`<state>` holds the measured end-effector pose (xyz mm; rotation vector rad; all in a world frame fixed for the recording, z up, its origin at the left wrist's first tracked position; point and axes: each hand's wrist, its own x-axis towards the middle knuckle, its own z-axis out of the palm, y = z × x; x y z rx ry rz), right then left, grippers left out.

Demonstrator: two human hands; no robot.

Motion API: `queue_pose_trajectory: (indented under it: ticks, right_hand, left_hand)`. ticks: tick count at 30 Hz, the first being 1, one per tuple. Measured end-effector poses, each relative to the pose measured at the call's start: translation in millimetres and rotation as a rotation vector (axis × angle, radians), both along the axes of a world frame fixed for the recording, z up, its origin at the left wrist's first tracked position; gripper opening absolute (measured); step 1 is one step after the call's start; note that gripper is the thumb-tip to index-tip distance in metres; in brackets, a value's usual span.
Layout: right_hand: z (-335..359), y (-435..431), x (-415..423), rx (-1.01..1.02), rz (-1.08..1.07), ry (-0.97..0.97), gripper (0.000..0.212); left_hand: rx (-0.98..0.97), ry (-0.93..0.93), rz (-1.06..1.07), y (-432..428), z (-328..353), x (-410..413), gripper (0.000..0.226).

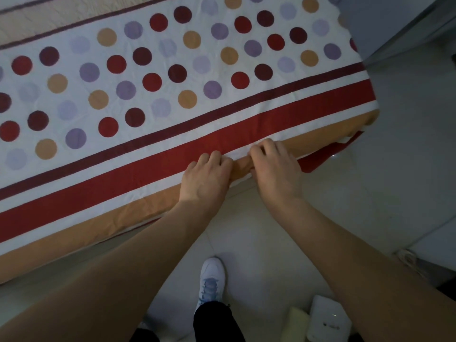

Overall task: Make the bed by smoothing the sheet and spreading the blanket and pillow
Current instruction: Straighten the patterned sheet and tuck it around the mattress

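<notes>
The sheet (148,70) fills most of my view, spread flat over the bed (98,225): white with red, maroon, lilac and tan dots, then a thin maroon stripe, a broad red stripe, and a tan band folding down over the near side. Pale tiled floor (394,169) runs below and to the right of it. Both my bare forearms reach in from the bottom, meeting at the near edge, toward the right-hand corner.

My left hand (206,174) sits on that edge, fingers (214,156) curled narrow over the white and tan border, gripping the cloth. My right hand (276,166) is just beside it, nearly touching, fingers bunched tight and pinching the white band, which puckers between the two hands. A red hem strip (325,156) hangs loose below the edge, just right of my right hand.

Down by the floor, my white shoe (212,277) points toward the bed between my arms. A small white box (328,322) lies at the bottom right, with a pale yellow thing (297,322) against its left side.
</notes>
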<state>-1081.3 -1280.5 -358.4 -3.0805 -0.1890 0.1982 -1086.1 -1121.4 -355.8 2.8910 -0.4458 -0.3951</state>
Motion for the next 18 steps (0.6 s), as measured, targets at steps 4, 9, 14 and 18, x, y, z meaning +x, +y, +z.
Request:
queue_pose_trajectory:
  ticks: [4, 9, 14, 18]
  right_hand:
    - [-5.8, -11.3, -1.3, 0.049, 0.053, -0.061, 0.025]
    - [-7.6, -14.4, -6.0, 0.101, 0.008, -0.079, 0.017]
    - [2.5, -8.0, -7.8, 0.025, -0.078, 0.035, 0.021]
    - [19.3, -5.6, -8.5, 0.039, -0.109, 0.067, 0.026]
  left_hand:
    - [0.011, 0.013, -0.069, -2.1, -1.6, -1.6, 0.027]
    - [0.008, 0.063, -0.105, -4.1, 1.3, 0.2, 0.027]
    - [0.033, 0.086, -0.126, -6.4, 7.2, 2.6, 0.028]
    - [0.037, 0.101, -0.12, -7.6, 21.0, 4.7, 0.027]
